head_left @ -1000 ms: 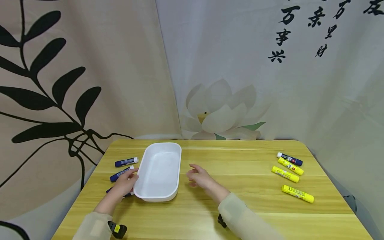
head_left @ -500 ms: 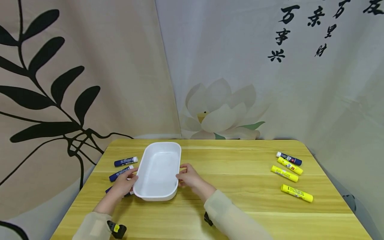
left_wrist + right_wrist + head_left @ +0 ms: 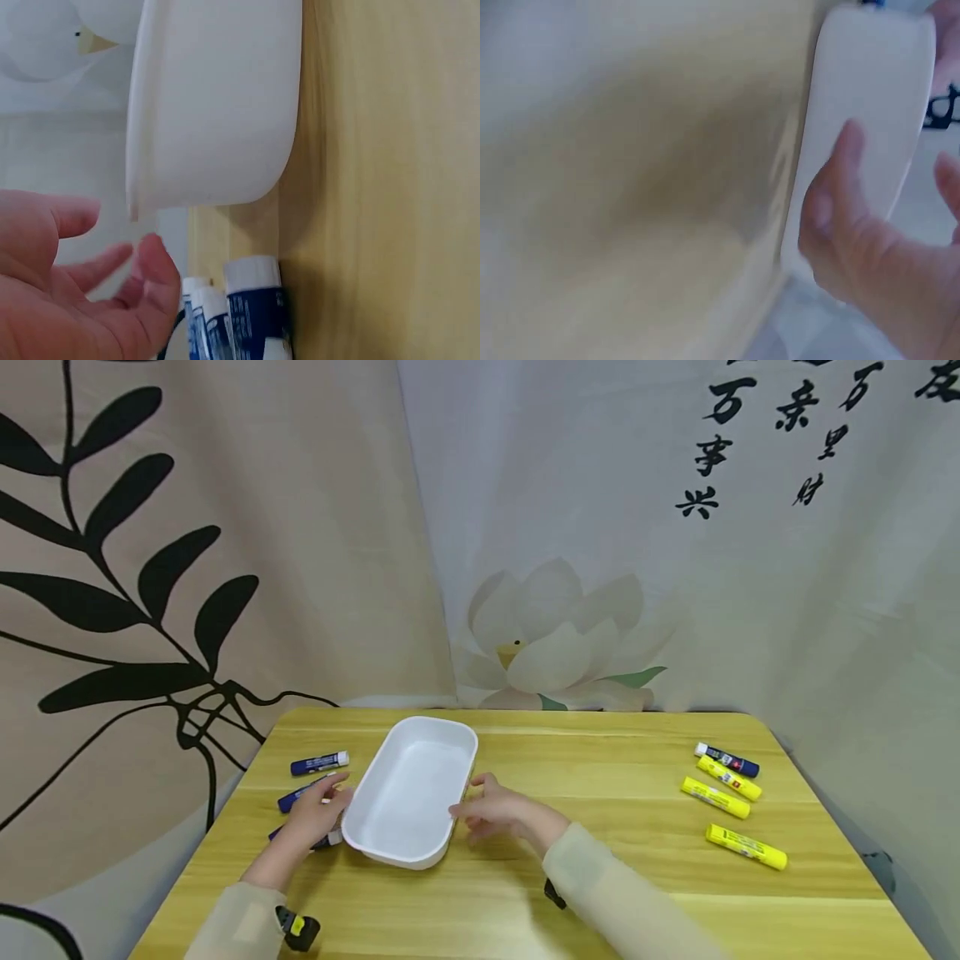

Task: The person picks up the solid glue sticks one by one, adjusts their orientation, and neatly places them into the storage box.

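Observation:
A white rectangular plastic tub (image 3: pixel 411 793) stands on the table with its long side slanting up to the right, nothing inside it. My left hand (image 3: pixel 318 812) is beside its left side, fingers loosely bent; in the left wrist view a gap shows between the fingertips (image 3: pixel 154 251) and the tub wall (image 3: pixel 217 105). On the other side, my right hand (image 3: pixel 501 814) is at the right rim with thumb and fingers apart. The right wrist view shows its fingers (image 3: pixel 847 154) close against the tub's side (image 3: pixel 870 82); whether they touch is unclear.
Blue glue sticks with white caps (image 3: pixel 319 763) lie left of the tub, two partly behind my left hand. At the right lie several yellow sticks (image 3: pixel 716 797) and one dark blue stick (image 3: pixel 727 759). A printed curtain (image 3: pixel 570 527) hangs behind the wooden table (image 3: pixel 600 893).
My right hand came in to the tub's right rim, then drew back to the right. The tub has shifted right and turned clockwise. My left hand has barely moved.

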{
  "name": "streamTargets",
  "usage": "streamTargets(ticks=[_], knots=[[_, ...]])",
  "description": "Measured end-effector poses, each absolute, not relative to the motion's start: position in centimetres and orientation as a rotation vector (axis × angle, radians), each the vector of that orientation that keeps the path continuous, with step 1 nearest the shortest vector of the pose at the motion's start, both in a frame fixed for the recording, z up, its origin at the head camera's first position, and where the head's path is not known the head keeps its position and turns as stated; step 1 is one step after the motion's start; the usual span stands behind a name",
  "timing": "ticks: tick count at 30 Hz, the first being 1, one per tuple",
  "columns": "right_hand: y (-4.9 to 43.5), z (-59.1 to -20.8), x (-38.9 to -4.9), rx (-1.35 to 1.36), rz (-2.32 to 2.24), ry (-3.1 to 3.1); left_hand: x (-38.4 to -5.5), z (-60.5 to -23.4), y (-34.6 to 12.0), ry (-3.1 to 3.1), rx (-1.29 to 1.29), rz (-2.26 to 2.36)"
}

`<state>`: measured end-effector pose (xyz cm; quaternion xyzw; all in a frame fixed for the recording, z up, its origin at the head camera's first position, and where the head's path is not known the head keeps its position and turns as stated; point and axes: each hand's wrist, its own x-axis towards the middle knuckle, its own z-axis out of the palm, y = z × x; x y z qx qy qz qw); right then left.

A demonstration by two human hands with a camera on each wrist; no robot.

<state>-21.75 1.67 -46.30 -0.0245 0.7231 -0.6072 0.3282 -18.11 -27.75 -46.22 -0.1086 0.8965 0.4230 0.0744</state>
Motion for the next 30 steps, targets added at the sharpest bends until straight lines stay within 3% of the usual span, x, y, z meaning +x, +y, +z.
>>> streamTargets(ticks=[11,21,30], knots=[[2.8,-45.4,-27.9,-0.109,-1.515,2.265,-14.0,-46.3,-27.6,2.353,-0.571,1.559],[1.1,-45.6,-29.0,-0.201,-1.526,2.291,-12.4,-46.7,-27.1,2.185,-0.478,1.541],[1.5,-45.8,-29.3,-0.080,-1.663,2.201,-12.7,-46.6,-26.6,2.128,-0.385,1.687]])
